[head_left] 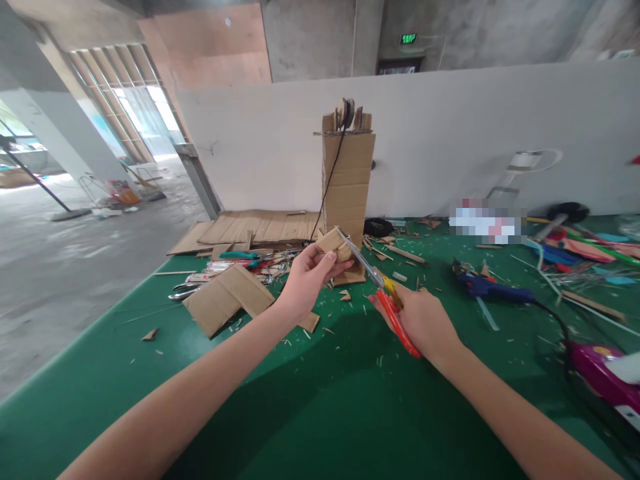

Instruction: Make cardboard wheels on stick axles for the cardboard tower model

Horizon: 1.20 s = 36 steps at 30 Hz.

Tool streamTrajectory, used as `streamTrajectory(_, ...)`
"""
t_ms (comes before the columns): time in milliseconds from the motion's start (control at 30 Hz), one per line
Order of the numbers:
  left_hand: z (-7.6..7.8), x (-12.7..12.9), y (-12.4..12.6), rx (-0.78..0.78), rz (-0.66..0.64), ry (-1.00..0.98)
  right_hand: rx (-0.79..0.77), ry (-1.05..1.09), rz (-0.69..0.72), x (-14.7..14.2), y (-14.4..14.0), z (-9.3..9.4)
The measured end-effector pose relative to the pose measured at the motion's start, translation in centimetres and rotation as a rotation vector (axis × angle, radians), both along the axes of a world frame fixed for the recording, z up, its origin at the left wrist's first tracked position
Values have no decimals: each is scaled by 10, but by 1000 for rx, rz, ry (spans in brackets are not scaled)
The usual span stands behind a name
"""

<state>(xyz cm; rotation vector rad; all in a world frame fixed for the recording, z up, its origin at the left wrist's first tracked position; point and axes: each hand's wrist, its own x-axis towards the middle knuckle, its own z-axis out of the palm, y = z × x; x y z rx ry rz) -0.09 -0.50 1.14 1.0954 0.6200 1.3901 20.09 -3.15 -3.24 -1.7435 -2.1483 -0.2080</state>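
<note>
My left hand [311, 275] pinches a small piece of cardboard [331, 241] above the table. In my right hand [425, 320] is a pair of scissors [396, 319] with red and yellow handles, its blades reaching up and left to the cardboard piece. Whether the blades are cutting into the cardboard, I cannot tell. Just behind the hands stands a tall cardboard tower [347, 180]. At its top sits a wheel [346, 113] with a black cord hanging down the front.
Cut cardboard [213, 307] and tools lie left on the green table [300, 413]. Flat cardboard sheets [265, 227] rest behind them. To the right are a blue glue gun [493, 290] and a magenta device [607, 373]. A white partition [425, 147] runs along the back.
</note>
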Motion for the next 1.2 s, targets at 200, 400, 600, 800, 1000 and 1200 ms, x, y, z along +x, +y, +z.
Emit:
streamTrajectory(200, -2, 2, -1, -7, -23, -24, 32, -134, 43, 11, 6, -5)
streamTrajectory(400, -2, 1, 0, 17, -44, 5, 18, 27, 81, 6, 3, 2)
streamTrajectory(600, 0, 2, -4, 93, -16, 90, 93, 11, 119, 4, -5, 11)
streamTrajectory(800, -1, 2, -3, 117, 6, 80, 198, 174, 50, 5, 0, 7)
streamTrajectory(1000, 0, 1, -5, 126, -18, 90, 34, 247, 204, 2, 4, 6)
streamTrajectory(1200, 4, 3, -7, 103, -23, 79, 88, 162, 312, 11, 13, 6)
